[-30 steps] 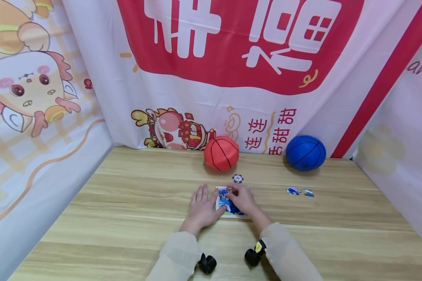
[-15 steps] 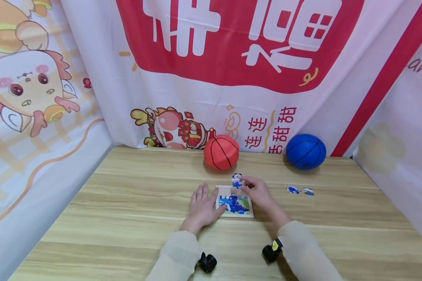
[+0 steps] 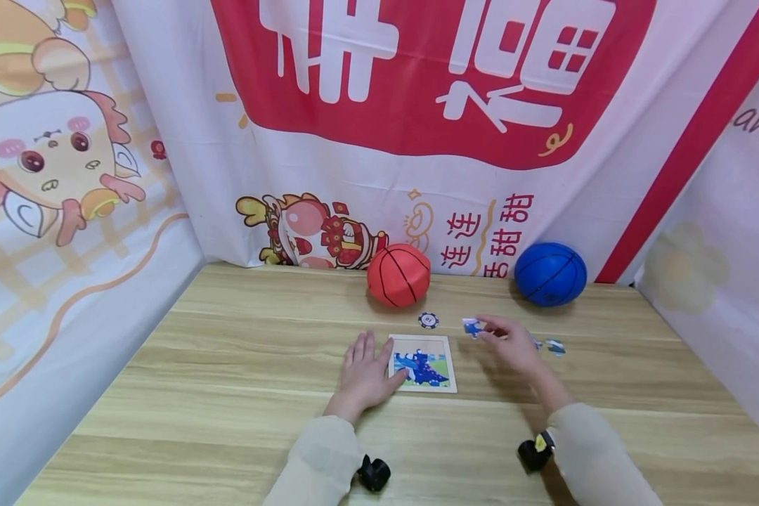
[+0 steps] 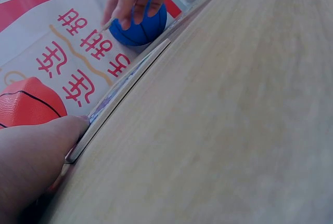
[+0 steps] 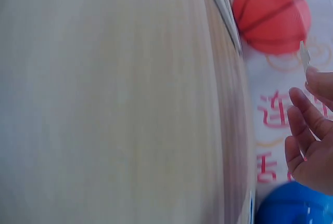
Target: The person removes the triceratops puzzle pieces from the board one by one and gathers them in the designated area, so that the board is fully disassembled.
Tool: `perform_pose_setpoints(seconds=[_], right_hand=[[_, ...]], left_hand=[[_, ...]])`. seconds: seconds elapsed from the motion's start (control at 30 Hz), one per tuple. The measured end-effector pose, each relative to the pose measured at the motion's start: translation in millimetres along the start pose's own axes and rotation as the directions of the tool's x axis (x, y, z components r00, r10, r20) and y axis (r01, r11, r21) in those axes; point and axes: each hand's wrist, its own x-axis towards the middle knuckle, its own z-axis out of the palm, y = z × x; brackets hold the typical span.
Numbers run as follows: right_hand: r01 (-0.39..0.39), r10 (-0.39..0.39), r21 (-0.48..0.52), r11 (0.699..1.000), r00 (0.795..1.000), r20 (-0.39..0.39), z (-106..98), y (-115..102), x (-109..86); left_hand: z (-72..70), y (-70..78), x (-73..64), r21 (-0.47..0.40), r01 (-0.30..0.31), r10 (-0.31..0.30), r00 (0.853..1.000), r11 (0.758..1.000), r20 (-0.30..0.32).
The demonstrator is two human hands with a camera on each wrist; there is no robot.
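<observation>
My left hand (image 3: 368, 372) lies on the table with its fingers extended, its thumb over the left side of a jigsaw puzzle tray (image 3: 452, 365). A blue dinosaur picture fills much of the tray; bare board shows along its upper part. To the right of the tray, my right hand (image 3: 509, 344) pinches a blue and white jigsaw piece (image 3: 471, 327) between thumb and fingertip. In the right wrist view the piece (image 5: 305, 60) appears edge-on, raised off the table. Two loose jigsaw pieces lie beyond that hand, one (image 3: 555, 346) in full view and the other (image 3: 537, 343) partly covered.
Behind the tray lies a round chip (image 3: 428, 320) with a dark and white rim. A red ball (image 3: 398, 275) and a blue ball (image 3: 550, 274) stand at the table's back edge, against a printed curtain (image 3: 329, 169). Wood-grain tabletop (image 3: 228, 365) extends left of my left hand.
My right hand has lifted a jigsaw piece from the tray's upper left and carried it right, past the chip, toward the loose pieces. My left hand has stayed in place.
</observation>
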Motion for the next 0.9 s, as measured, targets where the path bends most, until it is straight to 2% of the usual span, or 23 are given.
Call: perform_pose_setpoints(seconds=[0.17,0.3,0.4,0.5,0.6,0.73,0.9], right_hand=[[0.028,-0.028,-0.018,0.999,0.999,-0.032,-20.9,18.8,-4.2],[-0.032,0.034,0.071,0.997,0.999,-0.03,-31.5,29.2,-8.1],[-0.029,0.033,0.084,0.996,0.999,-0.042,-35.5,39.1,-7.3],[0.04,-0.041,-0.016,0.999,0.997,-0.068,-38.5,49.2,-4.6],[0.049,-0.053,-0.075,0.996,0.997,-0.054,-40.8,55.0,-4.8],[0.025,-0.029,-0.103,0.994,0.999,-0.039,-39.8,61.1,-6.0],[0.081,-0.091,-0.124,0.989,0.993,-0.072,-34.0,67.2,-4.7]], left_hand=[[0.1,-0.3,0.2,-0.011,0.0,0.0,1.0,1.0,0.001],[-0.4,0.0,0.2,-0.009,0.002,-0.002,1.0,1.0,0.0],[-0.4,0.2,-0.1,-0.005,0.002,-0.002,1.0,1.0,0.001],[0.0,-0.2,-0.1,-0.01,0.001,-0.001,1.0,1.0,0.001],[0.1,-0.5,0.0,-0.015,-0.002,0.002,1.0,1.0,-0.001],[0.2,-0.4,0.3,-0.017,0.001,-0.001,1.0,1.0,0.001],[0.1,0.0,0.5,-0.014,0.005,-0.005,1.0,1.0,0.008]])
